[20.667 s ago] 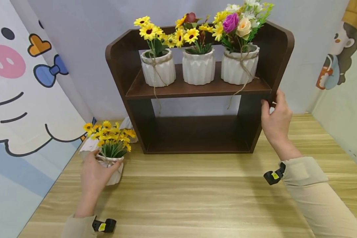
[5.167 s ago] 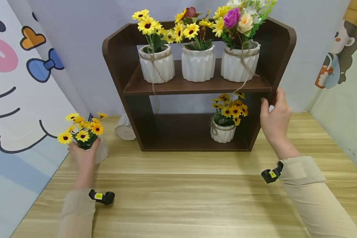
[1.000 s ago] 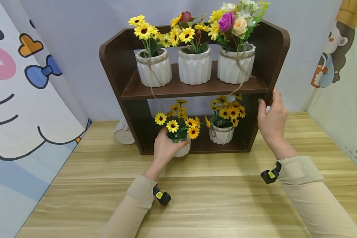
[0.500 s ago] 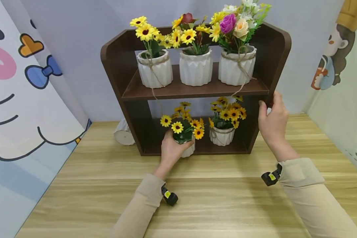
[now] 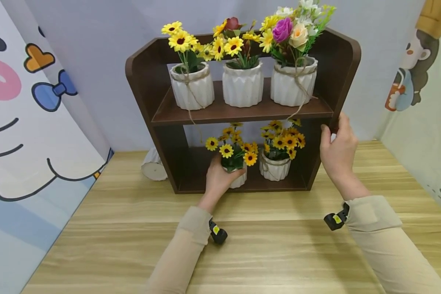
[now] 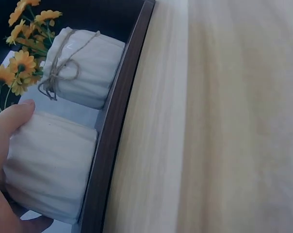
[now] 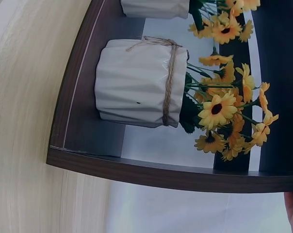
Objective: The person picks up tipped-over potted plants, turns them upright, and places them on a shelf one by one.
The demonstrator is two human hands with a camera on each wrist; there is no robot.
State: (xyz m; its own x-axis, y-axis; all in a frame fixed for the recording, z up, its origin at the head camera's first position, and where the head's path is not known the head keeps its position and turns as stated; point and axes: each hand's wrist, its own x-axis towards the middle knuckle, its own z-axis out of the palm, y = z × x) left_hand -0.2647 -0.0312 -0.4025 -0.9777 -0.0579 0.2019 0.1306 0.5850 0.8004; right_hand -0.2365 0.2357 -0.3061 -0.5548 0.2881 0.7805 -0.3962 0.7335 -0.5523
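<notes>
My left hand (image 5: pixel 218 179) grips the rim of a white fluted flowerpot (image 5: pixel 239 181) with yellow daisy-like flowers, at the front of the lower shelf. In the left wrist view, the thumb lies along the rim and the pot's base is close to the shelf's front edge. Just right of it, a second white pot tied with twine (image 5: pixel 275 169) stands upright with similar flowers. My right hand (image 5: pixel 339 153) holds the right side panel of the dark brown two-tier shelf (image 5: pixel 242 118), thumb in front and other fingers mostly hidden behind. Only a bit of that hand shows in the right wrist view.
Along the upper shelf stand a twine-tied pot of yellow flowers (image 5: pixel 192 87), a plain white pot (image 5: pixel 242 85) and a twine-tied pot with roses (image 5: pixel 294 83). Another white pot (image 5: pixel 154 167) lies on its side left of the shelf, on the wood-grain table (image 5: pixel 264 245).
My left hand has carried the held pot from the table's left side to the lower shelf, lately shifting right and inward beside the twine-tied pot. The right hand keeps its hold on the panel.
</notes>
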